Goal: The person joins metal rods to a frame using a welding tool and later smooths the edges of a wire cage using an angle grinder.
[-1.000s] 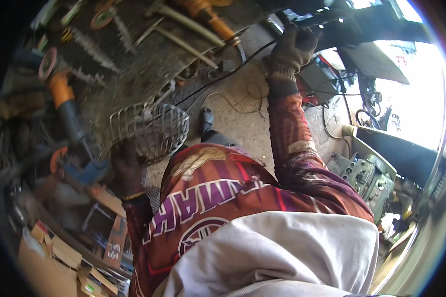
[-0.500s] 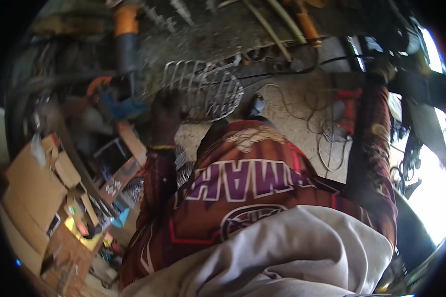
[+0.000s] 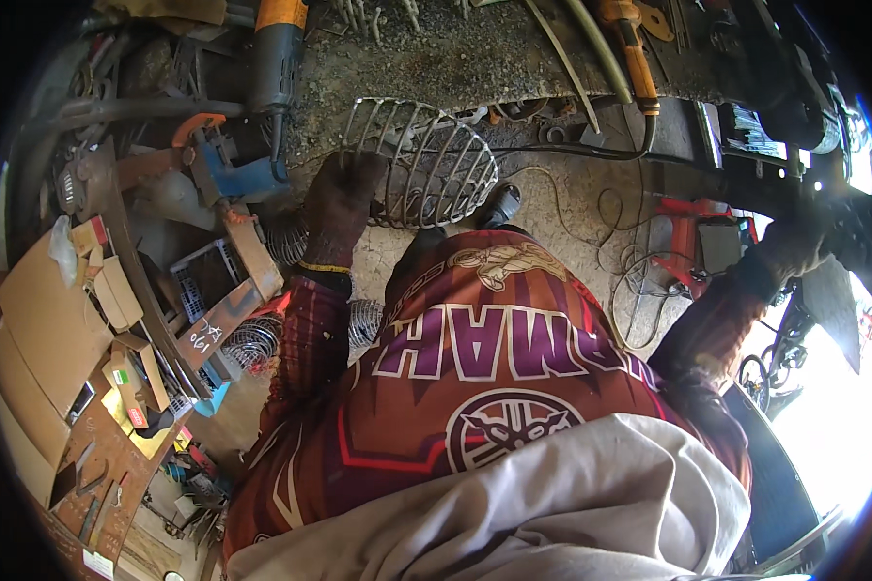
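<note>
My left hand (image 3: 344, 201), dark and seemingly gloved, is closed on the left end of a metal wire basket (image 3: 441, 165). This basket is an open cage of thin bent rods with a rounded right end. It is held up in front of me, by the near edge of a gritty workbench (image 3: 358, 77). My right hand (image 3: 796, 242) reaches far out to the right, beside a dark upright object (image 3: 857, 232). Its fingers merge with that dark shape, so I cannot make out whether they hold anything.
An orange-and-grey power tool (image 3: 276, 68) and another orange-handled tool (image 3: 635, 58) lie on the bench. A blue clamp-like tool (image 3: 237, 169) is at left, above cardboard boxes (image 3: 44, 329). Coiled wire (image 3: 252, 344), a red stand (image 3: 683, 242) and loose cables (image 3: 606, 228) are lower down.
My right hand has come back toward me and farther right, from the bench's right end to the dark object. My left hand and the wire basket have shifted slightly right in view.
</note>
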A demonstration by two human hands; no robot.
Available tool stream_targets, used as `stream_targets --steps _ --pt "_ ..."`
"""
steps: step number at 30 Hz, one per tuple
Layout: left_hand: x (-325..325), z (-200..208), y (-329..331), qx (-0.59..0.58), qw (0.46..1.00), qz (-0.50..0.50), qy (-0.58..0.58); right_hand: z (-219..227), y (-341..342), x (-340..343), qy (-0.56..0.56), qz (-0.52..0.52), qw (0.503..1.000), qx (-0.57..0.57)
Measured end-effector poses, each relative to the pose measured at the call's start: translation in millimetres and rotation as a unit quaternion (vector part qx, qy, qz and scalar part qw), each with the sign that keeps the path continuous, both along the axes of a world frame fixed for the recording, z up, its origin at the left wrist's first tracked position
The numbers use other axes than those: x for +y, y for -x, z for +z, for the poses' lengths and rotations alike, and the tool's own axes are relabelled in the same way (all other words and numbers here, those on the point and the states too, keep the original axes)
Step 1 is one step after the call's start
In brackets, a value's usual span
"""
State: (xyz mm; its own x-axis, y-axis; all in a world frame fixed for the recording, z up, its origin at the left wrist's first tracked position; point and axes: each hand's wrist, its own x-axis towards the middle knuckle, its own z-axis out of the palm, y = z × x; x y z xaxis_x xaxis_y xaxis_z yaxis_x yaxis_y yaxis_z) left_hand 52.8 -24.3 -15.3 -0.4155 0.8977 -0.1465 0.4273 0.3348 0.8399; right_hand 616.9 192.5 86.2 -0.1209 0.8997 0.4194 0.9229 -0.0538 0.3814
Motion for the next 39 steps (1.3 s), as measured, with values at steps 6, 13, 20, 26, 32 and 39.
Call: stream_targets --steps 6,13,20,26,32,39 --pt "-5 -23 17 0.030 0.999 -0.027 -0.005 -38 116 -85 0.106 0.218 0.741 0.626" --pt "-3 -45 19 0.031 0.993 -0.058 -0.100 -30 245 -147 0.349 0.077 0.572 0.738" --pt "-4 -50 19 0.063 0.992 -0.091 -0.066 -25 274 -152 0.462 0.073 0.643 0.606" --pt "-7 -56 22 0.208 0.955 -0.156 -0.146 -14 283 -143 0.450 0.106 0.706 0.537" --pt "-5 -54 22 0.225 0.949 -0.159 -0.152 -37 274 -150 0.316 0.193 0.770 0.521" --pt "-10 -60 20 0.089 0.988 -0.115 -0.055 -11 285 -145 0.390 0.199 0.776 0.453"
